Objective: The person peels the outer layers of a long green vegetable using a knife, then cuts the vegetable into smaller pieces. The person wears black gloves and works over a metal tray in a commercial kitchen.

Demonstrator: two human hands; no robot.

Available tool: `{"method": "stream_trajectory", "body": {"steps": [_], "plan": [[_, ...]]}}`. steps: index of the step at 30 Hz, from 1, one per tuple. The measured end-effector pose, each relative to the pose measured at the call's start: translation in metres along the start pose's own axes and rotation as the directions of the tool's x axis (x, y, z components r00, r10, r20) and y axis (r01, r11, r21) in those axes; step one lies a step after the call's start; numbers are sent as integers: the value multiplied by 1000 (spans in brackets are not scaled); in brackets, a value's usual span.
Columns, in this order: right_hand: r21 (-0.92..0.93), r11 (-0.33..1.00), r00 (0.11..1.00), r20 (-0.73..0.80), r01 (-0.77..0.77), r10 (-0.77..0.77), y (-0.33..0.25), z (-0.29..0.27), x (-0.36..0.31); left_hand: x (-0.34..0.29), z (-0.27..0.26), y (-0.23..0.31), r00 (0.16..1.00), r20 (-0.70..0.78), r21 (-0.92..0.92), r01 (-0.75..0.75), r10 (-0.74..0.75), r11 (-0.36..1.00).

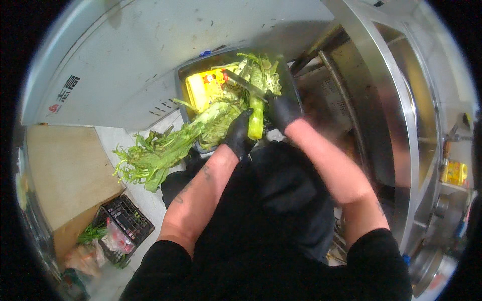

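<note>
My left hand (240,134), in a black glove, is closed around the lower part of a pale green celtuce stem (256,121). The stem's leafy top points away from me over a bin. My right hand (284,109), also gloved in black, grips a knife (245,84). Its dark blade slants up and left across the stem, just above my left hand; whether it touches the stem I cannot tell. Under and around the stem, leaves and trimmings (217,131) fill part of the bin (179,85). Long leafy greens (155,158) hang out over its left side.
A yellow printed package (205,89) lies in the bin. Behind stands a light grey metal panel (145,55). Steel shelving (396,100) rises on the right. At lower left are a cardboard box (70,170) and a black crate (128,223) beside bagged vegetables (85,256).
</note>
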State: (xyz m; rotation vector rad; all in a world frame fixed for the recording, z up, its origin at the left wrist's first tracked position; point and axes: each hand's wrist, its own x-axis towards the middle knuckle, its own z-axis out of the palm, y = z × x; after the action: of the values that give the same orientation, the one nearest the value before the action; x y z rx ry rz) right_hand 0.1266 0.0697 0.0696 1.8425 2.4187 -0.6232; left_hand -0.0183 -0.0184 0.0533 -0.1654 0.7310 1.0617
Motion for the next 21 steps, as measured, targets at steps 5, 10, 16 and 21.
{"method": "stream_trajectory", "body": {"steps": [5,10,16,21], "plan": [[48,962,945,-207,270,-255,-20,-13,-69,13,-12,3,959,275,-126,-34,68,991],[-81,973,966,-121,217,-226,-21,-15,-83,16,-17,-1,921,385,-240,43,54,970],[-21,951,900,-317,309,-299,-19,-12,-63,17,-8,-7,991,119,-188,-45,68,981],[10,975,946,-245,223,-213,-10,4,-50,18,-3,-4,978,188,-275,-33,88,961]]}}
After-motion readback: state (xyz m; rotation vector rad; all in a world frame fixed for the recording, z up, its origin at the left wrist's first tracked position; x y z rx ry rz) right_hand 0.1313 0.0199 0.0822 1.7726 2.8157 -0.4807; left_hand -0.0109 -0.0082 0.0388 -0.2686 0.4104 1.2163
